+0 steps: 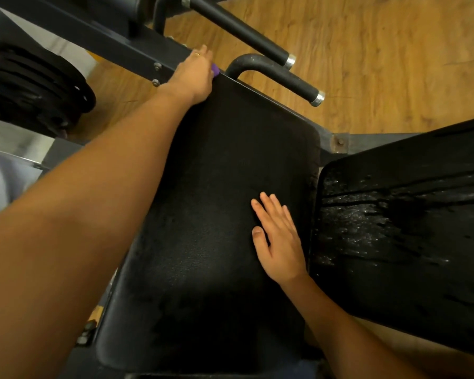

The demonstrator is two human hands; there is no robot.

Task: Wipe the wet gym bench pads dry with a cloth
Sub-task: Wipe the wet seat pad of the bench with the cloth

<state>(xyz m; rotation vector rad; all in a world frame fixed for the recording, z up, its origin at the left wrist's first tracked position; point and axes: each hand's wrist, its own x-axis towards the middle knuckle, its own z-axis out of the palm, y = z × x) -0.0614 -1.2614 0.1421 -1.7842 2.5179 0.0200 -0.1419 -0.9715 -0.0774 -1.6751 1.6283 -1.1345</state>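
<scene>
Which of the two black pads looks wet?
The right-hand pad, next to the flat right hand: it glistens with droplets and streaks. The middle pad, where the left hand grips the purple cloth, looks matte.

Floor (381, 50): I see brown wood planks at top right.
Upper handle (238, 26): black grip, chrome end cap, slanted.
Lower handle (282, 75): bent tube, same chrome cap.
Weight plates (39, 86): black stack at my left.
Frame beam (107, 42): dark steel, with two bolts (156, 75).

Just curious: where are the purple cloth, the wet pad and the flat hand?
purple cloth (215, 70), head view, its small visible corner.
wet pad (381, 228), head view, its glistening surface.
right hand (281, 243), head view, its back.
</scene>
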